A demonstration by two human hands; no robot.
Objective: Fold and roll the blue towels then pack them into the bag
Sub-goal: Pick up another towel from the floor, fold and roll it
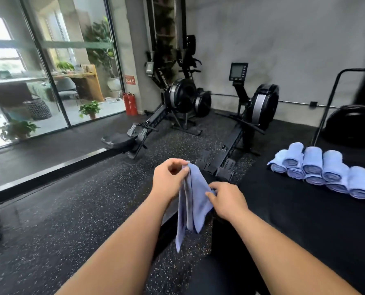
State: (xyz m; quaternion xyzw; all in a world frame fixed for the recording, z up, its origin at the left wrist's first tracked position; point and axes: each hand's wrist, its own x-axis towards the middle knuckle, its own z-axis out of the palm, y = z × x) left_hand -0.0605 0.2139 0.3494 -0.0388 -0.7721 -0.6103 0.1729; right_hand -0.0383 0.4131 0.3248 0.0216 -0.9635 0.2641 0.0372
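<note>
Blue towel point(193, 201) hangs mid-air left of rolls point(324, 171), left hand point(169, 179) pinching its top corner, right hand point(227, 200) pinching an edge. Risk: loose pinch slips, towel drops onto floor point(75, 209). Bag unseen.

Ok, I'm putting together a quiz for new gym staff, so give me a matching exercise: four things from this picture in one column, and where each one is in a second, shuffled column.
Things:
1 loose towel
2 rolled towels
3 fire extinguishers
4 potted plant

Places:
A standing against the pillar
B beyond the glass wall
C held by left hand and right hand
D stacked on the black surface at right

Pairs: 1-C, 2-D, 3-A, 4-B
</note>
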